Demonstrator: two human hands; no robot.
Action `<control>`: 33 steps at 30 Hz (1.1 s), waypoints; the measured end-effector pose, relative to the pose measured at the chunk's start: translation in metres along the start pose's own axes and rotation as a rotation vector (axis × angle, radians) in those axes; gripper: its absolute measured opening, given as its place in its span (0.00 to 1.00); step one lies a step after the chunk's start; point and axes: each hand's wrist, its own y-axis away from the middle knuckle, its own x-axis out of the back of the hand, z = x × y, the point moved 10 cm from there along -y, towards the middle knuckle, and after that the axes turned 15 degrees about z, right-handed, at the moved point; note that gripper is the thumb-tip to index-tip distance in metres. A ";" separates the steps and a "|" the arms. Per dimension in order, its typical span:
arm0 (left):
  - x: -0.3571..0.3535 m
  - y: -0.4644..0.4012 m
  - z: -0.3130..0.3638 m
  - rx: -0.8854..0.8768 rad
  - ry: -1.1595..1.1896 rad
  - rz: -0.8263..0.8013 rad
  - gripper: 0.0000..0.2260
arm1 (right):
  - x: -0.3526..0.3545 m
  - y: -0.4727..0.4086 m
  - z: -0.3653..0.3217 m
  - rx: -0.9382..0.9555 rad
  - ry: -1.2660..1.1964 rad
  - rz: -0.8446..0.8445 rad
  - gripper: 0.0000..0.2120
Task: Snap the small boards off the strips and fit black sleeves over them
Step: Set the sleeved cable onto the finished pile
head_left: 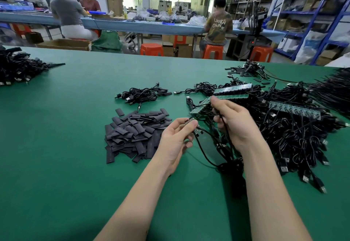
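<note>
1. Two bare hands work above the green mat (75, 146), just right of the pile of black sleeves (136, 138), which serves here as the landmark.
2. Nearest that pile, the left hand (176, 142) pinches a small board (191, 122) between thumb and fingertips, with a thin black cable (203, 151) trailing down from it. Held up like this, the board looks ready to take a sleeve, though none is on it yet.
3. Further right of the pile, the right hand (233, 121) has its fingers curled round a green strip (200, 108) of boards and some cable; exactly how much it grips I cannot tell. It probably steadies the strip for the next snap.
4. More strips (233, 89) lie beyond and to the right of the sleeves, on top of a big tangle of USB cables (293, 136).
5. Each sleeve is flat, matt, dark and rectangular, heaped loosely within easy reach of the left hand. By contrast the strips are stiff, narrow and green with rows of tiny parts, while the cables are glossy and springy.
6. Behind the pile sits a small bundle of cables (144, 94).
</note>
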 end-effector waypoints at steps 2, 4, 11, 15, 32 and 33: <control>0.003 -0.002 -0.001 -0.061 -0.079 0.049 0.07 | 0.014 -0.004 -0.016 0.115 0.056 0.129 0.10; 0.005 -0.001 0.000 -0.140 -0.169 0.092 0.08 | 0.016 -0.003 -0.028 0.202 0.067 0.190 0.11; 0.006 0.005 0.009 -0.412 -0.523 0.197 0.14 | -0.009 0.008 -0.044 0.286 0.094 0.115 0.11; -0.017 0.008 -0.009 -0.340 -0.593 -0.053 0.07 | -0.031 0.018 -0.036 0.160 0.019 -0.085 0.08; -0.007 0.001 0.001 -0.053 -0.020 0.015 0.12 | -0.041 0.003 0.032 -0.026 0.118 0.002 0.02; -0.008 0.002 0.002 -0.062 -0.036 0.012 0.11 | -0.039 0.001 0.033 -0.020 0.123 0.020 0.02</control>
